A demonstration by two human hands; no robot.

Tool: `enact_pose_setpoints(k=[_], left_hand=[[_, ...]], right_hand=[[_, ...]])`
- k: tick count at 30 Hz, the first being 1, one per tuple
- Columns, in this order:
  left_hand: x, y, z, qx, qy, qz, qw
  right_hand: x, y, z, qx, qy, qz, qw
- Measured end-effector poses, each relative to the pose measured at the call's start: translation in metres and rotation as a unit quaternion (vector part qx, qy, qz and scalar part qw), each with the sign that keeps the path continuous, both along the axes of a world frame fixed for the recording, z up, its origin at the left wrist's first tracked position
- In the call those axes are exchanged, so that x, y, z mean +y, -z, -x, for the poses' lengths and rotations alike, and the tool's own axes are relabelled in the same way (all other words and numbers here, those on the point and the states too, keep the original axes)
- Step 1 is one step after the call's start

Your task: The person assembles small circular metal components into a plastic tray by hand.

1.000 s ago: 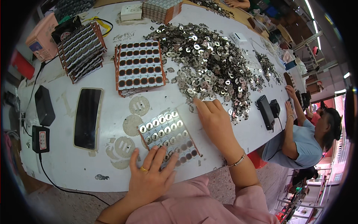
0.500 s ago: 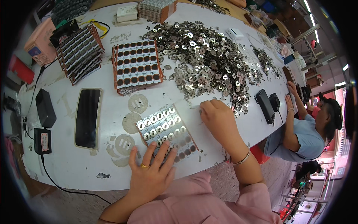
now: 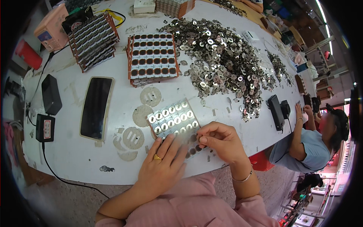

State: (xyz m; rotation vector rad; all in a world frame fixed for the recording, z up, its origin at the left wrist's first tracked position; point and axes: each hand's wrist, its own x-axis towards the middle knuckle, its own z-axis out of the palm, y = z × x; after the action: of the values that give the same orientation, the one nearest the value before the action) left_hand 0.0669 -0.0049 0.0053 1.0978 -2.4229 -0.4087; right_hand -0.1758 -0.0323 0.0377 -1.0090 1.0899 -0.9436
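Observation:
A flat panel (image 3: pixel 172 120) bears rows of round silver metal pieces; its lower right rows show dark round spots. My left hand (image 3: pixel 160 164) lies on the panel's near left part with fingers stretched, a gold ring on one of them. My right hand (image 3: pixel 223 143) hovers at the panel's right edge, thumb and forefinger pinched together. A small piece sits between those fingertips, too hidden to name. Beyond the panel, a large heap of loose silver metal pieces (image 3: pixel 227 62) spreads over the table.
A stack of similar panels (image 3: pixel 153 56) with dark spots lies beyond; more stacked panels (image 3: pixel 92 41) stand left. A phone (image 3: pixel 96 108), black adapters (image 3: pixel 51 94) and a cable are on the left. Another black adapter (image 3: pixel 275 111) lies right, near a co-worker (image 3: pixel 306 136).
My right hand has come from the heap's near edge back toward me, to the panel's right side. My left hand remains on the panel. The whole view has shifted slightly.

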Motion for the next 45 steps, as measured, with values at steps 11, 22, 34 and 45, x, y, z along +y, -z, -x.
enact_pose_setpoints(k=[11, 22, 34, 45], left_hand=[[-0.006, -0.008, -0.001, 0.013, 0.001, -0.002, 1.000], [-0.004, -0.004, -0.002, -0.010, 0.004, -0.024, 1.000], [-0.005, -0.011, -0.001, -0.035, -0.005, -0.022, 0.999], [-0.008, -0.014, -0.002, -0.026, -0.003, -0.027, 0.999]], right_hand=[[-0.008, -0.013, -0.007, 0.269, -0.062, 0.010, 0.961], [-0.009, -0.010, -0.007, 0.359, -0.071, 0.069, 0.928], [-0.050, -0.013, 0.011, 0.475, -0.044, 0.290, 0.830], [-0.059, 0.007, 0.019, 0.488, 0.009, 0.327, 0.809]])
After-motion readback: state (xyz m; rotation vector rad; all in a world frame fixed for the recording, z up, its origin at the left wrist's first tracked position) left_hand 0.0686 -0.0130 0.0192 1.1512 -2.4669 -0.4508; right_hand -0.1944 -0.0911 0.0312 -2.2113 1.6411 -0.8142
